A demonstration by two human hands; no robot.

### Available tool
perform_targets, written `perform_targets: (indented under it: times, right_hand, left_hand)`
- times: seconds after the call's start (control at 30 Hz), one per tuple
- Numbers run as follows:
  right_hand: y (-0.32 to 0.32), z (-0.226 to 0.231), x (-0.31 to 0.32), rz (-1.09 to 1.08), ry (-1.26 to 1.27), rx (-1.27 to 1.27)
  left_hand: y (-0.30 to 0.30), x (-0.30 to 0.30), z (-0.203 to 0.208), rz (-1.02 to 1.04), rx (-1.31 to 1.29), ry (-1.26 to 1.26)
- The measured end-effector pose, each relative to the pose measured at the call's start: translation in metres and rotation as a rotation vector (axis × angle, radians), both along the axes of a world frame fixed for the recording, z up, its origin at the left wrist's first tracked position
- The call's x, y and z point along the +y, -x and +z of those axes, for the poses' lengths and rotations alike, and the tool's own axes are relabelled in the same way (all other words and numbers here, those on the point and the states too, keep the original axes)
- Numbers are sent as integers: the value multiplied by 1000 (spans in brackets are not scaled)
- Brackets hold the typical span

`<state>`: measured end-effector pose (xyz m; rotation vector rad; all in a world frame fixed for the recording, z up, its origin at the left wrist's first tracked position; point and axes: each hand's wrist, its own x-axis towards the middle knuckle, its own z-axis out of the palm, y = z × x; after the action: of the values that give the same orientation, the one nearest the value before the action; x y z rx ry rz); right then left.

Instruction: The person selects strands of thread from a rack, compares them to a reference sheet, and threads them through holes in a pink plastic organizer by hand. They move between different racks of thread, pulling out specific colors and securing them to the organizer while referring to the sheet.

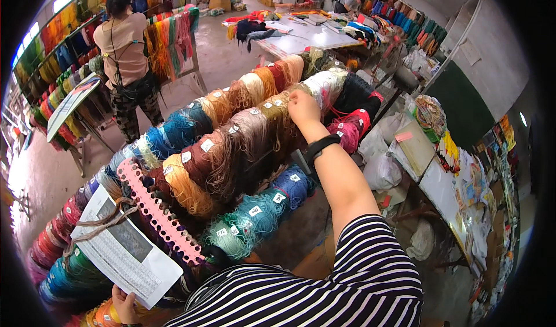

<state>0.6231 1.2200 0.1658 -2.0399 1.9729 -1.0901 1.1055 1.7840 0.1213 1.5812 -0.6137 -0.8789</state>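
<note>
My left hand [125,305], at the lower left, grips the bottom edge of a printed paper sheet [156,269] with a dark picture on it. Grey-brown yarn strands [103,225] lie across that sheet. Beside it stands a long pink strip [152,202] with dark round holes along both edges. My right hand [304,108] reaches far forward to a rack of thread hanks, its fingers closed at the top of an olive-beige hank [277,108]. White hanks [325,86] hang just beyond. Whether a strand is pinched in those fingers is too small to see.
Blue-green hanks [255,214] with white tags hang nearer me. Blue hanks [179,124] fill the row to the left. A person [124,49] stands at the far left beside yarn racks. A white table [313,34] lies ahead; a cluttered table [440,188] stands at right.
</note>
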Motion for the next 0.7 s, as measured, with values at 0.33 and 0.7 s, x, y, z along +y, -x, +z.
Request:
perform_targets:
  times: [0.33, 0.7]
  right_hand:
    - [24, -23, 10, 86, 240, 277]
    - [42, -32, -31, 230, -86, -770]
  left_hand:
    - [5, 1, 16, -1, 8, -179]
    - [6, 0, 13, 32, 13, -196]
